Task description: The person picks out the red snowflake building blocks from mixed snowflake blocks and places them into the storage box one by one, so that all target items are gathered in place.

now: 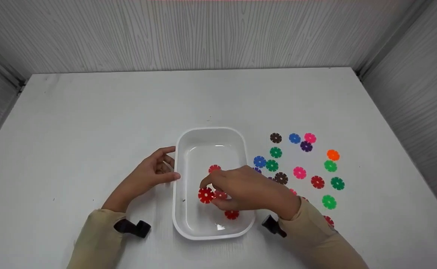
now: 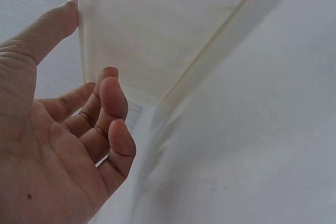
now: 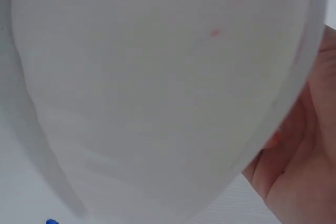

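A white plastic tray (image 1: pixel 211 229) stands in front of me. My left hand (image 1: pixel 151 170) is at its left side, thumb tip on the rim and index fingertip against the edge; the other fingers curl loosely beside the outer wall (image 2: pixel 136 35). Over the tray my right hand (image 1: pixel 246 188) pinches a red notched flower-shaped disc (image 1: pixel 206 195) between thumb and index finger. Another red disc (image 1: pixel 220 195) shows just behind it, partly covered by that hand. Two more red discs, one farther back (image 1: pixel 214 169) and one nearer (image 1: pixel 231 215), lie in the tray.
Many notched discs lie spread on the white table (image 1: pixel 91 112) right of the tray, among them an orange disc (image 1: pixel 333 155), a dark purple disc (image 1: pixel 306 146) and a red disc (image 1: pixel 317 182). The right forearm hides some. A panel (image 1: pixel 188 33) rises behind the table.
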A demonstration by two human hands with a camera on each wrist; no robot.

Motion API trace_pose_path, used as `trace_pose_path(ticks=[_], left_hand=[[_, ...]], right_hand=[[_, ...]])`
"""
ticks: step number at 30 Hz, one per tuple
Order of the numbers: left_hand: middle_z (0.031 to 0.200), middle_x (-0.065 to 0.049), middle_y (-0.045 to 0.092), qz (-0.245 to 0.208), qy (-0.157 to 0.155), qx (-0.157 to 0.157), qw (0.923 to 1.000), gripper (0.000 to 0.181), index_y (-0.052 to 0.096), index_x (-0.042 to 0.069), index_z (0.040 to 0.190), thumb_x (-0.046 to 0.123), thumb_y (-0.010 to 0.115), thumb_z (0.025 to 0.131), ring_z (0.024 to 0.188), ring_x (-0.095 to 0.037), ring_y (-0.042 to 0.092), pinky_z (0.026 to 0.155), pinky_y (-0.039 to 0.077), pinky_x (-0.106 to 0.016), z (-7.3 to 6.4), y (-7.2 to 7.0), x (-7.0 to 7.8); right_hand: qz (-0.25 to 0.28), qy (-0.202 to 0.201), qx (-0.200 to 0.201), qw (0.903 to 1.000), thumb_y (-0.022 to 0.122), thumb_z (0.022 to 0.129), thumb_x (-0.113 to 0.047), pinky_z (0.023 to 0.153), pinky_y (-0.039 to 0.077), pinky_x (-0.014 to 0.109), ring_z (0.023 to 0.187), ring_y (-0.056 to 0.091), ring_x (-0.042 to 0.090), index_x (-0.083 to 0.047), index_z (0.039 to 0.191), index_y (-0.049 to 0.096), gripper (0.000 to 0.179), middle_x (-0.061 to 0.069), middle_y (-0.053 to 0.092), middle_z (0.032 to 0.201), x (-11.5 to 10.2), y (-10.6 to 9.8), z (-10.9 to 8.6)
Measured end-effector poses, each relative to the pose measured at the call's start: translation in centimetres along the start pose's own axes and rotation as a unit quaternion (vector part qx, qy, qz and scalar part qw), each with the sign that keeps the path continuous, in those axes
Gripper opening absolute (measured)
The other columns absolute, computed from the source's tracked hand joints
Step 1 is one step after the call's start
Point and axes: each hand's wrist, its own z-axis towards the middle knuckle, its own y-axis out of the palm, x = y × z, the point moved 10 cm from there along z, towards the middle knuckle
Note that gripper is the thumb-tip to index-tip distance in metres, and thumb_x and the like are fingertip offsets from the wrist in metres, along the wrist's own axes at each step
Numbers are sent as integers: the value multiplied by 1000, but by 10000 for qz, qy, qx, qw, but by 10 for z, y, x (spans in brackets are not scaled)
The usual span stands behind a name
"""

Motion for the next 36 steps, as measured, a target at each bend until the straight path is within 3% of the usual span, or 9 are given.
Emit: trace_pose_path(ticks=[10,15,21,25,31,36], left_hand=[[108,-8,55,-74,-22,-32,10000,76,37,8,145,23,76,83,84,-10,58,75,49,-20,0,0,-1],[107,-8,55,-92,3,-52,9999,75,37,7,145,22,76,83,84,-10,59,75,49,-20,0,0,0],[107,-8,55,-63,-9,-21,10000,74,38,8,145,22,76,83,84,-10,58,75,48,-20,0,0,0],[108,-9,55,-57,4,-20,10000,75,37,7,145,23,76,83,86,-10,58,75,48,-20,0,-1,0],[107,-8,55,-36,-24,-6,10000,75,37,7,145,23,76,83,85,-10,58,75,48,-19,-1,-1,0],[108,-9,55,5,-35,0,10000,76,37,8,145,25,76,83,86,-11,58,75,48,-20,0,-1,0]], right_hand=[[-238,-211,163,9994,71,87,-31,61,48,16,64,59,8,-21,136,49,54,0,69,99,2,1,-1],[-125,-34,142,9998,75,84,-31,66,52,19,77,67,13,-21,136,49,59,1,68,106,9,0,-6],[30,156,187,9997,75,84,-32,64,52,19,77,66,15,-21,136,49,59,2,66,105,20,-5,-15],[155,370,164,9991,76,82,-31,69,54,22,84,67,15,-22,137,48,63,1,66,111,32,-6,-25],[240,839,118,9961,77,82,-32,62,48,19,76,60,15,-22,137,48,63,1,64,98,52,-13,-44],[553,1394,44,9887,74,83,-36,66,51,19,82,61,13,-24,140,47,64,-1,63,101,73,-18,-69]])
